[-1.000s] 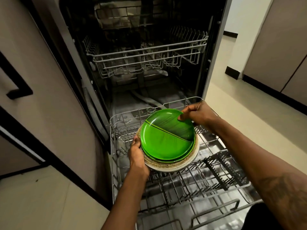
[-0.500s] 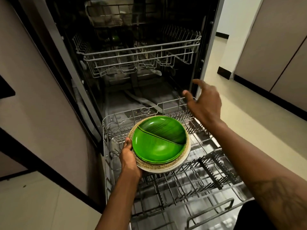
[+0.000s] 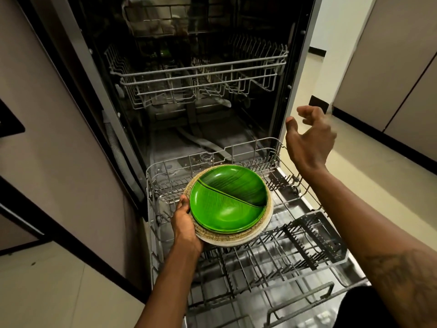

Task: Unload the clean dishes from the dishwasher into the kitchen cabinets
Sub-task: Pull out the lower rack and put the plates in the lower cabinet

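One stack of plates [image 3: 230, 209], a green one on top, sits above the lower rack [image 3: 272, 268], gripped at its left rim by the left hand [image 3: 186, 223]. The right hand [image 3: 309, 140] hangs spread and empty. The stack looks rigid, breakable, fairly heavy: support the underside with both hands.

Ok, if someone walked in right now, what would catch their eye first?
The bright green leaf-pattern plate, topping a stack of plates held from beneath by the left hand over the pulled-out lower rack. Next, the right hand, open and empty, raised beside the dark, open dishwasher.
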A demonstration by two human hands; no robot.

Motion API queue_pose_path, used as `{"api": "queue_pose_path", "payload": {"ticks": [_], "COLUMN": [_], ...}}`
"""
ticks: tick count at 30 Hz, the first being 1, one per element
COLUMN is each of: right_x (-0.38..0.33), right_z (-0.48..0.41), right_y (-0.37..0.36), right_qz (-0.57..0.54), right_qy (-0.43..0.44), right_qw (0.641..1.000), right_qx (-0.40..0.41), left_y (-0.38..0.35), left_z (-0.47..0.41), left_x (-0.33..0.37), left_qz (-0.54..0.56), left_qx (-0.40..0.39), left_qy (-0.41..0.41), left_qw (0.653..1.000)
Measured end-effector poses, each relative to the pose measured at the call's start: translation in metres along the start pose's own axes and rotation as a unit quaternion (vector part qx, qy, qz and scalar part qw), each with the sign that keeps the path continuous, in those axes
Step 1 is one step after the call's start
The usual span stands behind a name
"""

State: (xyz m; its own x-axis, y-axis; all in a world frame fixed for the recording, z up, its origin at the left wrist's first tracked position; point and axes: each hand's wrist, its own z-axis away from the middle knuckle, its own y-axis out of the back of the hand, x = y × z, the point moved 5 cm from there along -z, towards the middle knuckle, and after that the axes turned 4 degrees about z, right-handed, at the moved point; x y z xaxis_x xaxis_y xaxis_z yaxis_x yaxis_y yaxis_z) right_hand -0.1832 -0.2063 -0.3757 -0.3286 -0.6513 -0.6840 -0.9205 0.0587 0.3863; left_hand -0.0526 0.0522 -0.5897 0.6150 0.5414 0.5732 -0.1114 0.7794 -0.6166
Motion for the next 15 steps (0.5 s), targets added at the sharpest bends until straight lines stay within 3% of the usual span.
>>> {"api": "queue_pose_path", "payload": {"ticks": [15], "right_x": [-0.005], "right_z": [0.006], "right_y": [-0.002], "right_qz": [-0.007], "right_qy": [0.025], "right_qw": [0.999], "right_qx": [-0.022], "left_y": [-0.017], "left_z": [0.022], "left_x": [0.001], "left_qz": [-0.014], "left_qx": [-0.031], "left_qy": [0.002], "left_qw": [0.999]}}
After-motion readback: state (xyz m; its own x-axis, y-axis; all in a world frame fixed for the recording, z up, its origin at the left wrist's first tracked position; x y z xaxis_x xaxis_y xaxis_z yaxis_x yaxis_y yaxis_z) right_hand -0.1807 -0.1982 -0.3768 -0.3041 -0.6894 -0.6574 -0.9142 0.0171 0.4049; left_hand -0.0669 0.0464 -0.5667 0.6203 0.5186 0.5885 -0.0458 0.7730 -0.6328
